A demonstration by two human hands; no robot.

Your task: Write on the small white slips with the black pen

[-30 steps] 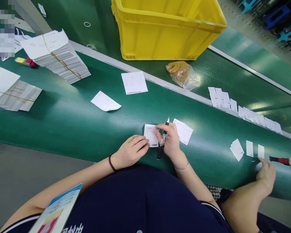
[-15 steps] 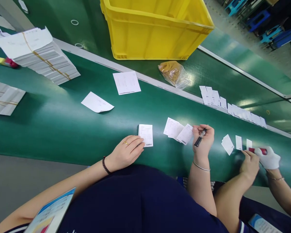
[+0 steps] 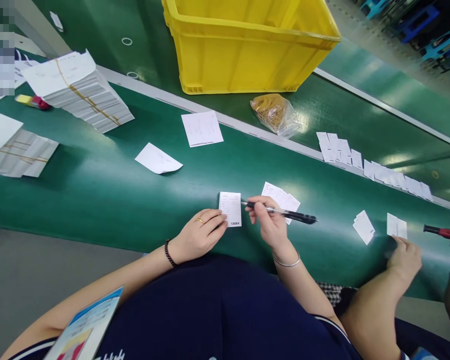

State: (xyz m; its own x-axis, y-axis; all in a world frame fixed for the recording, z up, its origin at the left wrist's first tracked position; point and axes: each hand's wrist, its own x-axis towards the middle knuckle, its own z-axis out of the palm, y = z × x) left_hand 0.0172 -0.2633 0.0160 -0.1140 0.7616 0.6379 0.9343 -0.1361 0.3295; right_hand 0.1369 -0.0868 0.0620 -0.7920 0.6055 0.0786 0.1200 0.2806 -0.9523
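A small stack of printed cards (image 3: 232,207) lies on the green table in front of me. My left hand (image 3: 200,231) is closed at its lower left edge, fingers together and fingertips pressed on the top card; the thumb is hidden. Just right of the stack, my right hand (image 3: 272,222) grips a black pen (image 3: 298,216). The pen's tip points left and hovers by the stack's right edge. Behind my right hand lie a few overlapping printed cards (image 3: 281,195), partly covered by it.
A yellow crate (image 3: 243,62) and a bag of rubber bands (image 3: 272,111) stand at the back. Banded paper stacks (image 3: 93,102) are at left, with loose sheets (image 3: 202,128) nearer. Cards (image 3: 333,148) line the ledge. At right, a co-worker's hand (image 3: 405,257) touches cards (image 3: 396,226); a gloved one holds a red tool (image 3: 440,232).
My right hand has moved left from the overlapping cards to the stack, letting go of a card there, and the pen now points left. My left hand stays on the stack.
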